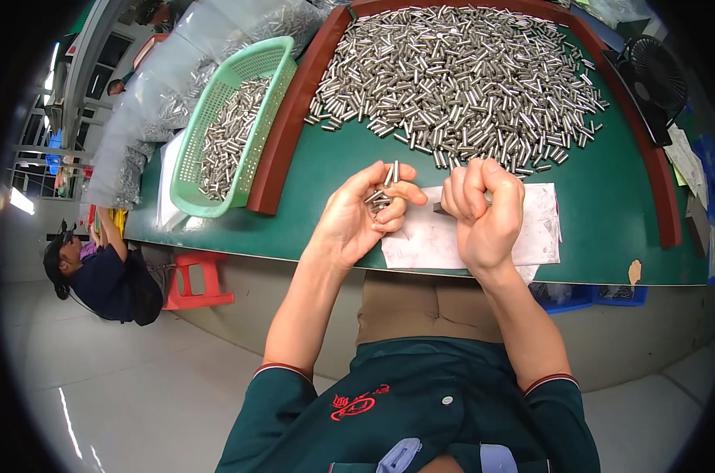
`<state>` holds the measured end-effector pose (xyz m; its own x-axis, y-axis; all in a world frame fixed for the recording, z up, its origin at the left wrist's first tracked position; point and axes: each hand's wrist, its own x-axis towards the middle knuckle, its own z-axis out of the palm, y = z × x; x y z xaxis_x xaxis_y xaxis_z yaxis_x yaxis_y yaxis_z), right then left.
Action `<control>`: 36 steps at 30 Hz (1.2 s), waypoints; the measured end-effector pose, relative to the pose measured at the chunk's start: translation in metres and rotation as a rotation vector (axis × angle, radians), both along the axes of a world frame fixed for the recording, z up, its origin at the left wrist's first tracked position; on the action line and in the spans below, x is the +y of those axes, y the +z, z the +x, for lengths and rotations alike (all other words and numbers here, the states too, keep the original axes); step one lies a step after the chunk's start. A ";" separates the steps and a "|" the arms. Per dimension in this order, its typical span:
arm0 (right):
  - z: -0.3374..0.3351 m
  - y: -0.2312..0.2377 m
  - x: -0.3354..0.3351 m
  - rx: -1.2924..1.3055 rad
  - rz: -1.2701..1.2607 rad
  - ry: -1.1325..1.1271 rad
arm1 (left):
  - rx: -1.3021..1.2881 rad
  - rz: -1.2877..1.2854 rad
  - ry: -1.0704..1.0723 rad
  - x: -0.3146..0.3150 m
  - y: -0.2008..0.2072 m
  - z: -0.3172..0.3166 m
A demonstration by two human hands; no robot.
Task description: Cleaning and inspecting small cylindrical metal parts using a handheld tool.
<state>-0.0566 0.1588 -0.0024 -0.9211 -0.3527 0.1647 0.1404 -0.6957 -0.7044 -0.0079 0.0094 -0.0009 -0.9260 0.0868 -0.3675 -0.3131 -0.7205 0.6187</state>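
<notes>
Several short silvery metal pins point(392, 173) are in my left hand point(349, 217). Its fingers curl around them, with some upright at the fingertips and others in the palm. Just to its right, my right hand point(487, 217) is closed in a fist above the white paper point(420, 248). A small dark tip point(440, 209) pokes out on the fist's left side; the rest is hidden by the fingers, so I cannot tell what it is. Beyond both hands a wide heap of the same metal pins point(468, 87) covers the far part of the green table point(602, 236).
Dark red rails point(282, 150) border the heap. At left stands a green basket point(190, 203) holding pins, beside clear plastic bags point(148, 79). A black fan point(655, 75) is at far right. Past the table's left end, a person point(109, 284) is near a red stool point(207, 284).
</notes>
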 end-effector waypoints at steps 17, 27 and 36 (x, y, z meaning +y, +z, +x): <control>0.004 -0.001 -0.002 -0.030 0.010 -0.024 | 0.437 -0.742 0.538 -0.048 0.061 0.020; 0.003 0.004 -0.004 -0.017 -0.013 0.005 | 0.397 -2.161 0.746 -0.162 0.067 -0.010; 0.000 -0.001 0.001 0.018 0.017 0.013 | 0.573 -1.932 0.130 -0.031 0.024 -0.038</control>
